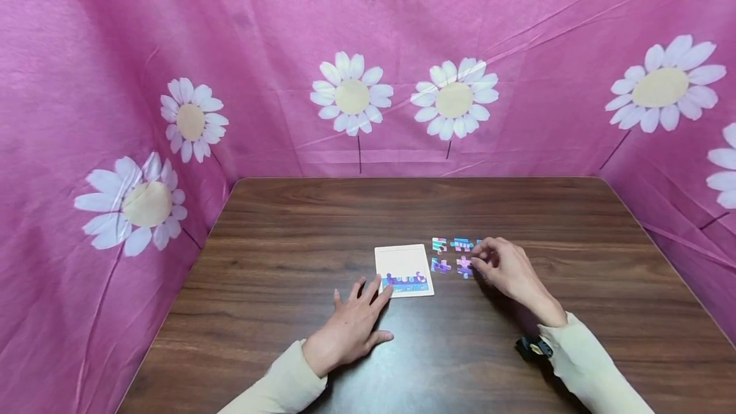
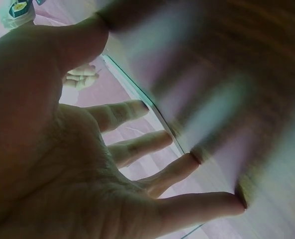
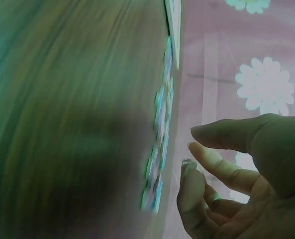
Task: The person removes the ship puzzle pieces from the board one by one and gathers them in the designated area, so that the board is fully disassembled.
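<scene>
A square white puzzle tray [image 1: 402, 260] lies on the table, its near strip filled with joined blue and purple puzzle pieces [image 1: 406, 283]. My left hand [image 1: 347, 328] has its fingers spread, with fingertips at the tray's near left corner. In the left wrist view the left palm [image 2: 87, 169] holds nothing. Right of the tray, loose jigsaw pieces lie in two rows, among them a blue-pink piece [image 1: 462, 244] and a pink piece [image 1: 464, 266]. My right hand [image 1: 508, 267] hovers at their right end, hiding some. Its thumb [image 3: 227, 133] and loosely bent fingers show nothing between them.
The dark wooden table [image 1: 276, 229] extends around the tray. A pink cloth [image 1: 259, 50] with white daisies hangs behind the table and along its sides. A dark strapped device [image 1: 535, 348] sits on the right wrist by the sleeve.
</scene>
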